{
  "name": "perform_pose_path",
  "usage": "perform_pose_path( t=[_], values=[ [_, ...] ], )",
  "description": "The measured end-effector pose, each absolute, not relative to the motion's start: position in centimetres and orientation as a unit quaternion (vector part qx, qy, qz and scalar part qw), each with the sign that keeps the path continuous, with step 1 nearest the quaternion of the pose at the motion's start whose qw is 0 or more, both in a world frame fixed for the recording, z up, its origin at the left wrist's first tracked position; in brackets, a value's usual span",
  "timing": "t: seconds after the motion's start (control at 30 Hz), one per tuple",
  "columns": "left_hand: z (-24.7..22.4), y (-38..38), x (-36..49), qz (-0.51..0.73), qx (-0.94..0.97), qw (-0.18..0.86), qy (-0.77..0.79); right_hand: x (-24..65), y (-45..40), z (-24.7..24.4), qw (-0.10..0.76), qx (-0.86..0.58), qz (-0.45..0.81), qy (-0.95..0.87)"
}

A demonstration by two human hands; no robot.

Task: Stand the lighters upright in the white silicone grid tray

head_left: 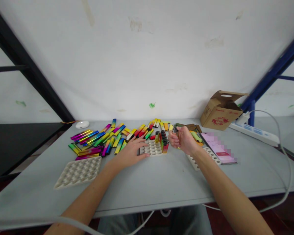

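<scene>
On my remote feed I saw a white wall (pixel 137 65) rising behind the pale grey table (pixel 149 186), scuffed with brownish patches and dabbed with a small green mark (pixel 152 105) just above the table's far edge. A black metal frame (pixel 26 65) slanted up to the table's left, near a dark flat surface (pixel 14 143), while a blue frame (pixel 279 66) slanted up to its right. Soft, even light covered the wall, and I could dimly make out dark red flooring (pixel 289 215) below the table.

Soft, even brightness with wide-angle distortion toward the edges.
</scene>
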State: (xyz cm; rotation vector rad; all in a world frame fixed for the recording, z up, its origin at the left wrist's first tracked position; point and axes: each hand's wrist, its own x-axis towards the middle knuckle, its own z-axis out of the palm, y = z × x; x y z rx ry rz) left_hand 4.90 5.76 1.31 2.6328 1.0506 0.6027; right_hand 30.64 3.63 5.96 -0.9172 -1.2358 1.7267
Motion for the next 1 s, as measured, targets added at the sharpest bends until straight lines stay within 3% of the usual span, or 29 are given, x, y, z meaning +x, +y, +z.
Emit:
perform_pose_path(
  t=[1.0],
  values=[
    [1.5, 5.7, 4.9, 0.199, 0.897, 0.136, 0.370, 30.6, 3.3, 4.9, 0.473, -0.338, 0.695, -0.423]
  ],
)
